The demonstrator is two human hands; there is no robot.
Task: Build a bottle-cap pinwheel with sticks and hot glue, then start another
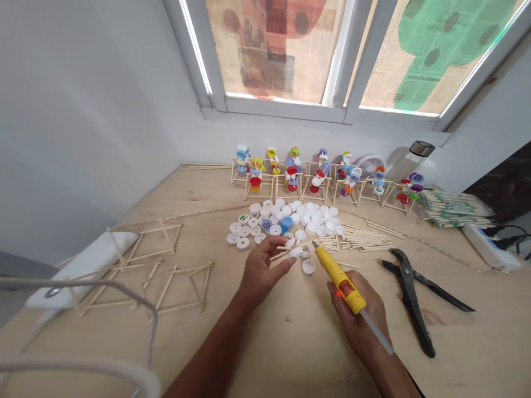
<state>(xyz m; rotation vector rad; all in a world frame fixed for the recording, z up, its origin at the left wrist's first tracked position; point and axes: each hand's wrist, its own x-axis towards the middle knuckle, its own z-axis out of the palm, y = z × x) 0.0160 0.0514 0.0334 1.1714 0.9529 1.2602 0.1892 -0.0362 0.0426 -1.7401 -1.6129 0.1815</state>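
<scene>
My left hand (262,267) is closed on wooden sticks with white bottle caps (296,252) on them, pinched between thumb and fingers. In my right hand (363,312) is a yellow glue gun (338,276), with a clear glue stick (376,331) poking out of its back end. The nozzle points at the caps from the right, close to them; whether it touches cannot be told. Just below lies a loose white cap (308,267) on the wooden table (286,354). Behind my left hand spreads a pile of mostly white bottle caps (315,218).
Loose sticks (367,239) lie right of the caps, near black pliers (410,301). Stick frames (182,290) stand at left beside a grey cable (151,326). Along the wall are several colourful cap wheels (292,177), a small fan (370,166), a bottle (415,160) and packed sticks (454,209).
</scene>
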